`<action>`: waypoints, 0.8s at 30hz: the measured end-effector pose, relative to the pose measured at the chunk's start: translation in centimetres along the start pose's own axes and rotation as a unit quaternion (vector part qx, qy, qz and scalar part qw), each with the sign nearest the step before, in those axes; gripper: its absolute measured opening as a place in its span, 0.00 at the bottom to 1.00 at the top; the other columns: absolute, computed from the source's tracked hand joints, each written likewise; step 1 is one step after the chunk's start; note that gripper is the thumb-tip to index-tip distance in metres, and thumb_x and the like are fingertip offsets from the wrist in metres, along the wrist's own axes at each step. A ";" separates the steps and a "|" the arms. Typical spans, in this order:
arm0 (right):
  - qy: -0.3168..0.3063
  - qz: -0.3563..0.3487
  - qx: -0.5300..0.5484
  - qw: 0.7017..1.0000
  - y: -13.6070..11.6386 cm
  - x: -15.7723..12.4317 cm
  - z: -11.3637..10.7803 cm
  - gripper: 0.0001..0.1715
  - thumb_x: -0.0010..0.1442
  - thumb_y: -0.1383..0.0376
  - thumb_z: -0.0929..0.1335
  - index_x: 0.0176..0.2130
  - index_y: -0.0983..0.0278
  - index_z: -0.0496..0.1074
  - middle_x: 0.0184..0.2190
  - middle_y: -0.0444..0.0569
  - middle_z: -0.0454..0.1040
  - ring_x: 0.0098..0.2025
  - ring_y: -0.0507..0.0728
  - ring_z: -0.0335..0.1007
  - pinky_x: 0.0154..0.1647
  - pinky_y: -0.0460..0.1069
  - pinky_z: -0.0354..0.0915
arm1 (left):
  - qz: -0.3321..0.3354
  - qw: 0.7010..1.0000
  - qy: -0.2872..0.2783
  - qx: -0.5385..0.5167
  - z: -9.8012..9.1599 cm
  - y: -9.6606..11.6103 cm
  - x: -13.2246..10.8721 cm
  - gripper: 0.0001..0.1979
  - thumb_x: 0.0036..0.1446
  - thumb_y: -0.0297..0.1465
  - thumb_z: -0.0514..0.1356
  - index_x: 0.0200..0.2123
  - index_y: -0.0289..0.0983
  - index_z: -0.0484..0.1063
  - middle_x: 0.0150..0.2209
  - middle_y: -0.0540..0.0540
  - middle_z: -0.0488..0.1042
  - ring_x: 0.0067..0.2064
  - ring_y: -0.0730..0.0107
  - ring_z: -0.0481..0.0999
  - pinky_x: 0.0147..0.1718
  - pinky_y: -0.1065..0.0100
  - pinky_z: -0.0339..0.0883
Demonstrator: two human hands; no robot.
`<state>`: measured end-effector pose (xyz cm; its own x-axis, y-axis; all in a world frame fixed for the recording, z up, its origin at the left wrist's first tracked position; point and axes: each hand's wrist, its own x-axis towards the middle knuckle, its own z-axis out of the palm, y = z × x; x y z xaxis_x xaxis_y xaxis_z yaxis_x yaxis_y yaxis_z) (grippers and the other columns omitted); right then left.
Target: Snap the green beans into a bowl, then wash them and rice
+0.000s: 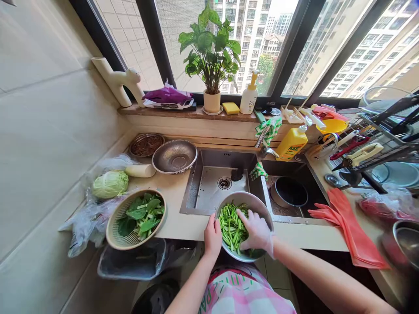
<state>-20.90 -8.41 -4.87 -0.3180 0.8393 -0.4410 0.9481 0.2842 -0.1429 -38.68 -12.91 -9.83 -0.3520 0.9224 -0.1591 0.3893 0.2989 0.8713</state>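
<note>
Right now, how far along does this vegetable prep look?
Looks done: the green stems are cut and piled in the steel bowl. In hand: the right hand is among them, and the left hand holds the bowl's rim. Left: the leaves in the woven basket and the cabbage appear not yet dealt with.

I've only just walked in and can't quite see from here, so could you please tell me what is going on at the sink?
A person at a double kitchen sink has their left hand on the rim of a steel bowl of cut green stems. Their right hand, in a thin clear glove, presses into the stems. To the left, a woven basket holds leafy greens, near a cabbage.
</note>
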 end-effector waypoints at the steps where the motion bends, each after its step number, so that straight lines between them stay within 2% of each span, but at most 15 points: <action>1: 0.006 0.020 0.007 1.000 -0.5 0.1 0.6 0.67 0.32 0.54 0.74 0.63 0.55 0.37 0.55 0.62 0.51 0.51 0.72 0.53 0.41 0.58 0.59 | 0.001 1.000 0.013 -0.006 0.3 0.1 0.3 0.20 0.58 0.31 0.47 0.50 0.30 0.66 0.50 0.36 0.70 0.52 0.60 0.69 0.51 0.61 0.62; 3: 0.014 0.049 0.020 0.998 -1.3 0.5 1.0 0.63 0.36 0.60 0.73 0.62 0.52 0.37 0.54 0.60 0.52 0.49 0.68 0.57 0.37 0.54 0.61 | 0.008 1.000 0.024 -0.014 0.7 0.2 0.9 0.20 0.58 0.31 0.47 0.49 0.29 0.67 0.50 0.35 0.70 0.52 0.60 0.69 0.52 0.61 0.61; 5: 0.026 0.046 0.009 0.999 -1.9 0.7 0.5 0.58 0.39 0.66 0.71 0.62 0.50 0.40 0.53 0.57 0.54 0.46 0.65 0.60 0.33 0.51 0.62 | 0.019 0.999 0.019 -0.019 0.8 0.3 1.5 0.20 0.58 0.31 0.47 0.50 0.28 0.67 0.50 0.34 0.70 0.52 0.60 0.69 0.52 0.61 0.61; 8: 0.076 0.001 -0.057 0.995 -2.8 0.2 -0.6 0.47 0.47 0.72 0.67 0.59 0.47 0.45 0.51 0.56 0.56 0.43 0.63 0.61 0.29 0.50 0.64 | 0.032 0.999 0.018 -0.017 0.7 0.4 2.0 0.20 0.57 0.31 0.48 0.49 0.28 0.68 0.50 0.34 0.70 0.52 0.60 0.69 0.53 0.60 0.61; 10: 0.095 -0.036 -0.098 0.990 -3.6 -0.2 -0.4 0.34 0.53 0.73 0.63 0.55 0.50 0.54 0.49 0.56 0.59 0.42 0.62 0.62 0.28 0.49 0.65 | 0.034 0.999 0.019 -0.012 0.8 0.4 2.1 0.19 0.57 0.30 0.48 0.49 0.29 0.68 0.49 0.34 0.71 0.51 0.60 0.70 0.52 0.60 0.61; 12: 0.078 -0.066 -0.117 0.988 -4.3 -0.1 0.4 0.20 0.56 0.72 0.60 0.47 0.55 0.62 0.44 0.56 0.62 0.42 0.62 0.63 0.27 0.49 0.66 | 0.033 0.999 0.018 -0.007 1.0 0.3 2.1 0.20 0.57 0.30 0.48 0.48 0.28 0.68 0.49 0.34 0.71 0.51 0.59 0.70 0.52 0.60 0.62; 14: 0.049 -0.082 -0.120 0.988 -4.5 0.7 1.4 0.14 0.57 0.71 0.60 0.42 0.58 0.64 0.41 0.54 0.63 0.40 0.60 0.65 0.27 0.50 0.67 | 0.033 0.999 0.019 -0.001 1.2 0.1 2.1 0.20 0.57 0.30 0.48 0.48 0.28 0.69 0.48 0.34 0.72 0.50 0.59 0.71 0.51 0.59 0.63; 16: 0.016 -0.092 -0.112 0.989 -4.4 1.8 2.1 0.16 0.53 0.71 0.63 0.43 0.60 0.63 0.39 0.53 0.63 0.37 0.59 0.67 0.29 0.51 0.67 | 0.040 0.999 0.020 0.003 1.2 -0.1 2.3 0.19 0.57 0.31 0.48 0.48 0.29 0.69 0.47 0.34 0.72 0.49 0.59 0.72 0.50 0.60 0.64; 18: -0.003 -0.101 -0.098 0.990 -4.1 2.8 2.1 0.24 0.47 0.71 0.66 0.45 0.60 0.61 0.40 0.53 0.63 0.36 0.59 0.68 0.30 0.52 0.67 | 0.050 0.998 0.021 0.010 1.2 -0.2 2.6 0.19 0.57 0.30 0.48 0.48 0.29 0.69 0.47 0.35 0.73 0.49 0.59 0.72 0.49 0.60 0.65; 21: -0.006 -0.097 -0.083 0.992 -3.7 3.5 1.3 0.31 0.42 0.70 0.68 0.48 0.61 0.60 0.42 0.55 0.62 0.37 0.61 0.69 0.31 0.52 0.66 | 0.063 0.998 0.018 0.023 0.8 -0.2 3.4 0.19 0.57 0.30 0.48 0.49 0.29 0.68 0.48 0.35 0.72 0.49 0.60 0.72 0.49 0.60 0.65; 24: -0.003 -0.098 -0.041 0.994 -2.5 2.8 -0.2 0.32 0.42 0.67 0.68 0.49 0.61 0.60 0.44 0.55 0.62 0.38 0.60 0.68 0.32 0.51 0.65 | 0.073 0.997 0.006 0.028 0.3 0.0 4.2 0.19 0.58 0.30 0.48 0.50 0.30 0.68 0.49 0.36 0.71 0.49 0.61 0.72 0.49 0.60 0.65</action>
<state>-24.21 -6.67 -5.58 -0.4965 0.7616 -0.4165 0.8641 0.4790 -0.1542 -39.87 -8.91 -10.63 -0.2981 0.9542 -0.0268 0.4840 0.1753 0.8573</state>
